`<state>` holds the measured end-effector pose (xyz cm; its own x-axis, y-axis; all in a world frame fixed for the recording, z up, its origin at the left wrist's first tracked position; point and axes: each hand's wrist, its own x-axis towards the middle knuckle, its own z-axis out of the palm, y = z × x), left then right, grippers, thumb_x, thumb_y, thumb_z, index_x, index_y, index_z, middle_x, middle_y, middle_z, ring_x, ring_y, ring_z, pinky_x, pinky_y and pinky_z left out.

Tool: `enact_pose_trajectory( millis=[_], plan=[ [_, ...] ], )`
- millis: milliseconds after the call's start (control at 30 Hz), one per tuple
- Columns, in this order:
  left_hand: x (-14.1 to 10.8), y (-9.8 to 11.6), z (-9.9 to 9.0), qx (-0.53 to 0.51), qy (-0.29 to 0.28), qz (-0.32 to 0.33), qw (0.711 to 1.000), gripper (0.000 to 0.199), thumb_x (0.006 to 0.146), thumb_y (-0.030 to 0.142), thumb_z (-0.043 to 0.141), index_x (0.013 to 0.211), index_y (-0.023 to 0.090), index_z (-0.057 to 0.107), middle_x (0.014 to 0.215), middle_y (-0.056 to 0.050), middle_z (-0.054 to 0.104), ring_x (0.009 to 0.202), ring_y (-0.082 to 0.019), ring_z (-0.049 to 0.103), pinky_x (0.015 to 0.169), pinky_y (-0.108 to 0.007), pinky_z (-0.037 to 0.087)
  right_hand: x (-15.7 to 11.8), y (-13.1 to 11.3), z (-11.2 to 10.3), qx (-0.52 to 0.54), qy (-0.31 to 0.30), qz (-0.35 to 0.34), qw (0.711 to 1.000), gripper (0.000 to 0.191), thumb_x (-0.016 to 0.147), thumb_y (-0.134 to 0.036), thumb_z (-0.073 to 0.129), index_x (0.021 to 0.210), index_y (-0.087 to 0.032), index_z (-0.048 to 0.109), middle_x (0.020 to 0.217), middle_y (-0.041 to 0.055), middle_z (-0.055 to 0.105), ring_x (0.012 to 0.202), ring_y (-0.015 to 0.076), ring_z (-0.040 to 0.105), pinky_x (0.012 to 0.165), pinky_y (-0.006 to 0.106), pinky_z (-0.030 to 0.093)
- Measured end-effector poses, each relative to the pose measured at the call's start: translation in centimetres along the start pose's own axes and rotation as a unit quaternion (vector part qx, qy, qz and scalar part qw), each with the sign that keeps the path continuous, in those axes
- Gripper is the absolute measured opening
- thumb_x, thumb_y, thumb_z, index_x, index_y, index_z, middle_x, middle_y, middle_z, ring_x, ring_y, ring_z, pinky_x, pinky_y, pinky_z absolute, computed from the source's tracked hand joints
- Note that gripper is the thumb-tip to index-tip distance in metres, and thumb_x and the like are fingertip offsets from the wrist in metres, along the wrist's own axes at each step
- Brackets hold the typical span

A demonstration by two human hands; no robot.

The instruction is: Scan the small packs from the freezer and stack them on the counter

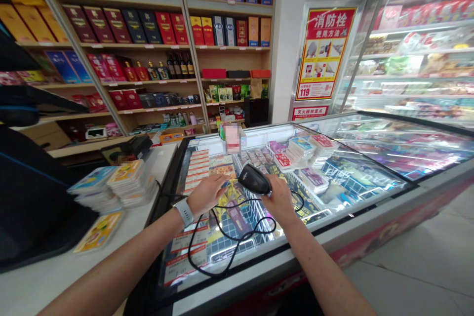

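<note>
- Barcode scanner (255, 179) sat gripped in right hand (280, 201), long axis pointing up-left
- left hand (206, 194) was spread, empty, just beside its nose, over freezer lid (355, 177)

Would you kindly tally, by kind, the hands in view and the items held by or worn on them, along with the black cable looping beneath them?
Hands: 2 (left hand, right hand)
Handheld barcode scanner: 1
Wristwatch: 1
Black cable: 1
Total: 5
</note>
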<state>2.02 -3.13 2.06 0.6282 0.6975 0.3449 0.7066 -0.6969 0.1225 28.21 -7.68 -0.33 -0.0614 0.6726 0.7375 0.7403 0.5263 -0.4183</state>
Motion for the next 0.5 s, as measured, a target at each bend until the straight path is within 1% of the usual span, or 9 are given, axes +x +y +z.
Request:
enact_pose_trajectory(
  millis=[167, 300, 400, 500],
  plan=[
    [2.3, 0.2, 1.7, -0.026, -0.009, 0.000, 1.000, 0.041, 0.094, 0.031, 0.045, 0.132, 0.017, 0.050, 0.126, -0.014, 0.059, 0.117, -0.026, 0.056, 0.101, -0.044, 0.046, 0.0, -0.2, -0.1, 0.005, 0.000, 0.001, 1.000, 0.038, 0.070, -0.010, 0.055, 0.107, -0.018, 0.056, 0.099, 0.0083, 0.064, 0.093, 0.0255, 0.058, 0.082, 0.039, 0.045],
    [4.4, 0.0, 3.4, -0.055, -0.007, 0.023, 0.998, 0.042, 0.092, 0.030, 0.047, 0.131, 0.015, 0.048, 0.126, -0.016, 0.058, 0.122, -0.027, 0.052, 0.105, -0.045, 0.043, 0.0, -0.2, -0.2, 0.002, 0.004, -0.002, 1.000, 0.038, 0.071, -0.011, 0.056, 0.108, -0.018, 0.056, 0.099, 0.0082, 0.064, 0.093, 0.0261, 0.058, 0.082, 0.039, 0.045],
    [6.1, 0.1, 4.6, -0.105, 0.001, 0.034, 0.994, 0.034, 0.090, 0.027, 0.049, 0.121, 0.013, 0.054, 0.119, -0.016, 0.060, 0.117, -0.028, 0.054, 0.102, -0.046, 0.045, 0.1, -0.1, -0.1, 0.004, 0.007, -0.007, 1.000, 0.037, 0.072, -0.012, 0.055, 0.109, -0.019, 0.056, 0.099, 0.0085, 0.064, 0.093, 0.0263, 0.059, 0.082, 0.040, 0.045],
    [7.6, 0.8, 5.5, -0.176, 0.001, 0.031, 0.984, 0.025, 0.088, 0.024, 0.050, 0.109, 0.014, 0.061, 0.111, -0.014, 0.063, 0.111, -0.028, 0.056, 0.100, -0.046, 0.046, 0.1, -0.1, -0.1, 0.003, 0.010, -0.008, 1.000, 0.036, 0.073, -0.013, 0.055, 0.108, -0.018, 0.056, 0.099, 0.0086, 0.064, 0.093, 0.0261, 0.058, 0.082, 0.039, 0.045]
  ],
)
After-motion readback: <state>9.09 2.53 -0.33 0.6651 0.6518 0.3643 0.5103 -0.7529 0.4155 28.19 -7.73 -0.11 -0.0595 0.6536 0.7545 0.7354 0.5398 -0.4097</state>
